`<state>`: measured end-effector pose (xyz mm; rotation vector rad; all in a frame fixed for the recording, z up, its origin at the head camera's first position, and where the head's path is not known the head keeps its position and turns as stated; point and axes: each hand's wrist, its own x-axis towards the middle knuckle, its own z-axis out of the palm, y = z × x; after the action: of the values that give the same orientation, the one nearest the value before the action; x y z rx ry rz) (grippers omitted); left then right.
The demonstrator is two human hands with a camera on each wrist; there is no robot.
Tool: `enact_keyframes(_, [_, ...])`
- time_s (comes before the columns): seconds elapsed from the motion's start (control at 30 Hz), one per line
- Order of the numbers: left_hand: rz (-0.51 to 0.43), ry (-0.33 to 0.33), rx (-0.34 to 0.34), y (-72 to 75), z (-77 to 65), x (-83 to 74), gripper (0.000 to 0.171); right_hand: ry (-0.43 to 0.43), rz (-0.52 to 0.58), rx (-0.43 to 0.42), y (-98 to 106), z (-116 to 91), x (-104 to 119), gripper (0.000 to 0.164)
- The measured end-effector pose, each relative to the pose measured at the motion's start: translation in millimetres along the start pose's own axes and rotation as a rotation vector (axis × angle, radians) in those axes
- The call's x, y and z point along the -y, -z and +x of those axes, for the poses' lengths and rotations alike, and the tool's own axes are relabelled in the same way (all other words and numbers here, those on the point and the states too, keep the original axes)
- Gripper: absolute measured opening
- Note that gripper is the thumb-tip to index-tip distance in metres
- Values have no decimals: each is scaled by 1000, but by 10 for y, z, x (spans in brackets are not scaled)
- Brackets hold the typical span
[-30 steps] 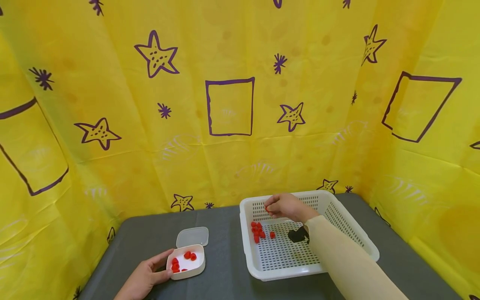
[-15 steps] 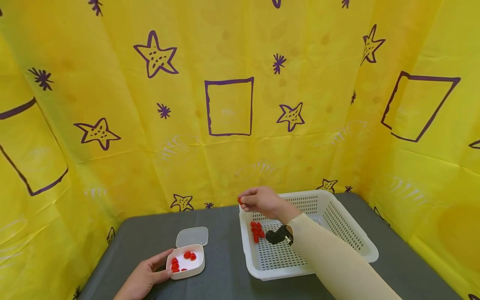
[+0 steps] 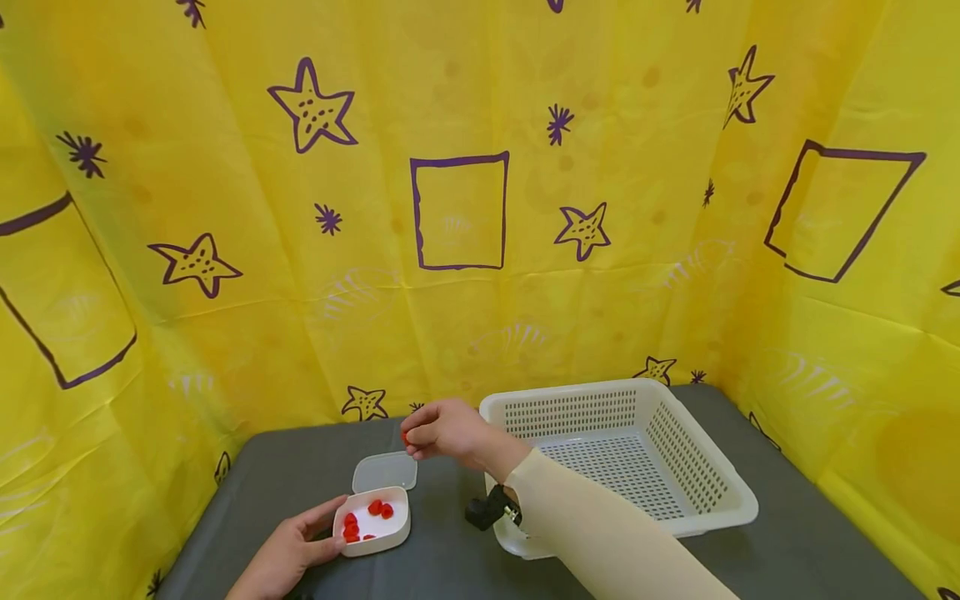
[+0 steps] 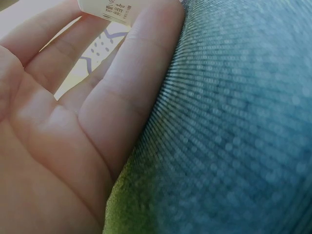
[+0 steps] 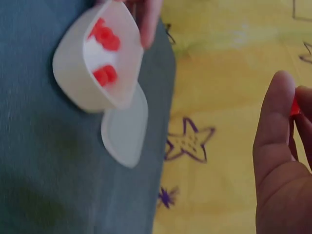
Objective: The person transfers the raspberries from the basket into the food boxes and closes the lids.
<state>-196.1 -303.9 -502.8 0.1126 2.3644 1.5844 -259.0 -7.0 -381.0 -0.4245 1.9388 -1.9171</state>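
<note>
My left hand (image 3: 288,546) grips the left end of a small white lunch box (image 3: 390,543), its thumb at the front corner and fingers toward the back. Several small red berries (image 3: 351,527) lie inside the box. In the left wrist view only a printed corner of the lunch box (image 4: 109,10) shows beyond the fingers. My right hand (image 3: 453,432) is raised behind and right of the box, over the back of the table. Between thumb and fingertips it pinches one red berry (image 3: 406,437), mostly covered; a sliver of this berry (image 5: 295,106) shows in the right wrist view.
A translucent lid (image 3: 384,472) lies flat just behind the lunch box. To the right stands a large white perforated basket (image 3: 738,504), its left part hidden behind my right sleeve (image 3: 600,525). A yellow patterned curtain (image 3: 457,333) borders the grey table (image 3: 442,567).
My right hand has lifted a berry out of the basket and carried it left past the rim, toward the lunch box. My left hand and the box have stayed in place.
</note>
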Motion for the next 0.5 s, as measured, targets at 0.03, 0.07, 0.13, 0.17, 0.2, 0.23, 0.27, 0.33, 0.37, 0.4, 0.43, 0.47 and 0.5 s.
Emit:
enact_keyframes(0.03, [3, 6, -3, -1, 3, -2, 71, -4, -12, 4, -51, 4, -9, 13])
enact_keyframes(0.07, [6, 10, -5, -2, 5, -4, 71, -7, -22, 6, -96, 7, -16, 13])
enact_keyframes(0.13, [6, 14, -7, -2, 5, -4, 71, -12, -51, 6, -170, 15, -36, 12])
enact_keyframes(0.17, [6, 12, -8, -1, 6, -4, 71, -14, -66, 1, -205, 21, -50, 11])
enact_keyframes(0.2, [5, 11, -8, 0, 4, -3, 71, -16, -82, -3, -236, 25, -63, 10])
enact_keyframes(0.23, [2, 8, -7, 2, 2, -3, 71, -19, -98, -7, -266, 33, -81, 10])
enact_keyframes(0.27, [0, 2, -4, 4, -1, -2, 71, -19, -115, -11, -296, 37, -100, 9])
enact_keyframes(0.33, [-3, -5, 1, 8, -8, -2, 71, -19, -151, -17, -350, 43, -141, 9])
enact_keyframes(0.37, [-3, -10, 5, 10, -10, -4, 71, -20, -166, -21, -375, 45, -163, 9])
enact_keyframes(0.4, [-5, -10, 6, 10, -15, -7, 71, -25, -174, -21, -396, 45, -180, 9])
enact_keyframes(0.43, [-7, -13, 9, 11, -16, -11, 71, -28, -185, -24, -416, 46, -199, 9])
enact_keyframes(0.47, [-7, -14, 11, 11, -18, -13, 71, -32, -195, -26, -432, 46, -214, 9])
enact_keyframes(0.5, [-11, -15, 13, 11, -21, -15, 71, -38, -201, -28, -447, 46, -228, 9])
